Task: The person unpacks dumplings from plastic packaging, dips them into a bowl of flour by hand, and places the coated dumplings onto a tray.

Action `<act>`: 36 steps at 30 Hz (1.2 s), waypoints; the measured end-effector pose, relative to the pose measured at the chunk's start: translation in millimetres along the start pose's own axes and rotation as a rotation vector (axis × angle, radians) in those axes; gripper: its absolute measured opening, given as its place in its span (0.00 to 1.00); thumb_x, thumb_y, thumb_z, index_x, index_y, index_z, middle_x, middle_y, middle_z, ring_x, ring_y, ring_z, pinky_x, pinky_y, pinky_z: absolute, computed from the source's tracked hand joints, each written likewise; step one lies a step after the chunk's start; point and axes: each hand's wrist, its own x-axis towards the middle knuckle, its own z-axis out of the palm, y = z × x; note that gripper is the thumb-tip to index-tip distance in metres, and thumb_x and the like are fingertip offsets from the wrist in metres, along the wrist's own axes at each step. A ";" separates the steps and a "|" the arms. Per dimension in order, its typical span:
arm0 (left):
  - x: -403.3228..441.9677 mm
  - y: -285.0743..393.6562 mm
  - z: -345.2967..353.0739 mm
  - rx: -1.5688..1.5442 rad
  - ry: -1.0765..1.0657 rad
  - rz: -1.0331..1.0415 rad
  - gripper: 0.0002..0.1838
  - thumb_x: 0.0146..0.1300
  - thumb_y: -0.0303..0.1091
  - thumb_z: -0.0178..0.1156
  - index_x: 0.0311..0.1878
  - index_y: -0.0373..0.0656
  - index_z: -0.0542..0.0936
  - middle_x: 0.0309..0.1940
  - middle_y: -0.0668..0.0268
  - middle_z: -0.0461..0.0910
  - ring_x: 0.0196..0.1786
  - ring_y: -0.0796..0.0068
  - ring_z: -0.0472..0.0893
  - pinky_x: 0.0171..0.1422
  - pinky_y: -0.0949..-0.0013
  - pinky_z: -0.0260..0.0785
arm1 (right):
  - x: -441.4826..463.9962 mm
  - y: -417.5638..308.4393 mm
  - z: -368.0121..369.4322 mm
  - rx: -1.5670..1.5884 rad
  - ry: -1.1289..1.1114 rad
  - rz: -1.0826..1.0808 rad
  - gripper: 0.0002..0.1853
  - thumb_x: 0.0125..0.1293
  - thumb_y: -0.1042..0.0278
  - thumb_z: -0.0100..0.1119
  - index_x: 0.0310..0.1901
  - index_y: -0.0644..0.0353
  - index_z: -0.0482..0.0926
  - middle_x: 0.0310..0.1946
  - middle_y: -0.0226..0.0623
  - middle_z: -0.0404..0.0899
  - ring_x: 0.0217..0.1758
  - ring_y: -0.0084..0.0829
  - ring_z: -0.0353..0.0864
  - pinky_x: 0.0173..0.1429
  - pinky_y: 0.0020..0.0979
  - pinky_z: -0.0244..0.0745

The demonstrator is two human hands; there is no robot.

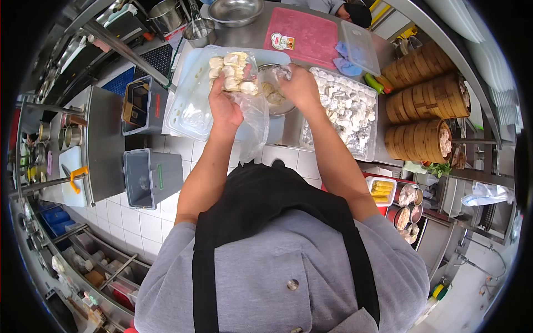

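My left hand is closed on a clear plastic bag at the near side of the worktop. Several pale dumplings show in the bag, just beyond my fingers. My right hand is over the right rim of a round metal bowl, its fingers closed around something whitish that I cannot make out. More pale pieces lie inside the bowl. Under the bag and bowl is a light blue board. Just right of my right forearm, a clear tray holds many flour-dusted white dumplings.
A red cutting board, blue cloth and clear lid lie farther back. Stacked bamboo steamers line the right side. Grey bins stand on the left floor. Another person's sleeve shows at the top.
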 end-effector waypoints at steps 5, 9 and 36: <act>6.1 -11.5 4.4 -0.048 0.005 -0.022 0.27 0.72 0.45 0.46 0.68 0.37 0.65 0.62 0.53 0.72 0.63 0.54 0.73 0.69 0.50 0.64 | -22.7 -46.3 -10.4 0.092 -0.183 -0.009 0.28 0.56 0.51 0.66 0.52 0.65 0.79 0.41 0.49 0.84 0.43 0.44 0.84 0.51 0.37 0.78; 5.8 -10.3 9.3 -0.038 0.019 -0.004 0.28 0.72 0.47 0.45 0.66 0.37 0.67 0.61 0.53 0.73 0.62 0.55 0.74 0.68 0.52 0.64 | -11.7 -10.9 11.5 0.549 -0.299 0.077 0.25 0.59 0.54 0.66 0.53 0.65 0.79 0.43 0.49 0.83 0.43 0.43 0.84 0.51 0.36 0.78; 0.9 -23.9 12.1 0.335 0.046 -0.042 0.14 0.68 0.30 0.57 0.55 0.38 0.74 0.46 0.63 0.81 0.44 0.73 0.82 0.46 0.68 0.77 | -2.2 -42.2 10.5 0.182 0.155 0.005 0.24 0.57 0.58 0.68 0.45 0.71 0.77 0.40 0.55 0.80 0.39 0.50 0.82 0.43 0.43 0.77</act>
